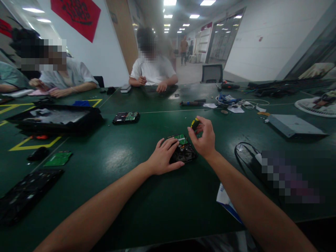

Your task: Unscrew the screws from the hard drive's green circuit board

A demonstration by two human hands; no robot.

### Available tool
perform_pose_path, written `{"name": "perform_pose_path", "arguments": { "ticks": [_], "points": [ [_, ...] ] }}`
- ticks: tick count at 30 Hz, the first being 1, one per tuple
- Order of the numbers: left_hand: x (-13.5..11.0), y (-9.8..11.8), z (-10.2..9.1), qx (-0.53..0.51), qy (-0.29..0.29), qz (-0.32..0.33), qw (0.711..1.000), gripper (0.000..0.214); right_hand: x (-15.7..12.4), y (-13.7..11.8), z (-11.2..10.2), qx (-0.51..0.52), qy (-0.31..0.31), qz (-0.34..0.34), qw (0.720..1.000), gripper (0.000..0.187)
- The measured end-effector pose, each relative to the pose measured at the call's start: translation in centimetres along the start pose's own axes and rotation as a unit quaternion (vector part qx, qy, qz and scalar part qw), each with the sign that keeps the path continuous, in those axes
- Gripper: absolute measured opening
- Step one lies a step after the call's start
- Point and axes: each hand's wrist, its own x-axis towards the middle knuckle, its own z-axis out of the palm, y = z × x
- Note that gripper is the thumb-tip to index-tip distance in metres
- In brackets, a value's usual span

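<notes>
A black hard drive [187, 154] with a green circuit board lies flat on the green table in front of me. My left hand [165, 155] rests over its left side, fingers spread across the top and thumb stretched along the near edge. Between the fingertips of my right hand [205, 137], just above the drive's right side, is a screwdriver [195, 124] with a yellow and black handle. The handle tilts, and I cannot make out where its tip is. Part of the drive is hidden under my left hand.
Another hard drive [126, 117] lies further left, beyond a green circuit board [58, 159]. A black tray [55, 119] stands at left. To the right are a grey metal box [295, 125] and a cable bundle [228, 99]. People [154, 70] sit across the table.
</notes>
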Motion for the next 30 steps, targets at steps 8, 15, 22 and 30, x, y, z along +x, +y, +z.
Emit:
{"name": "perform_pose_path", "arguments": {
  "ticks": [8,15,22,30],
  "points": [
    [-0.06,-0.13,0.09,0.001,0.003,0.005,1.0,0.093,-0.07,0.26,0.18,0.009,0.003,-0.011,1.0,0.057],
    [-0.09,-0.09,0.1,-0.002,0.003,0.003,1.0,0.093,-0.15,0.38,0.25,0.013,-0.002,-0.021,1.0,0.058],
    [-0.05,-0.05,0.06,-0.003,0.003,0.001,1.0,0.093,-0.14,0.26,0.39,0.02,0.005,-0.005,1.0,0.064],
    [-0.05,0.04,-0.07,-0.003,0.0,0.001,1.0,0.094,0.02,-0.32,-0.1,0.009,-0.006,-0.024,1.0,0.058]
  ]
}}
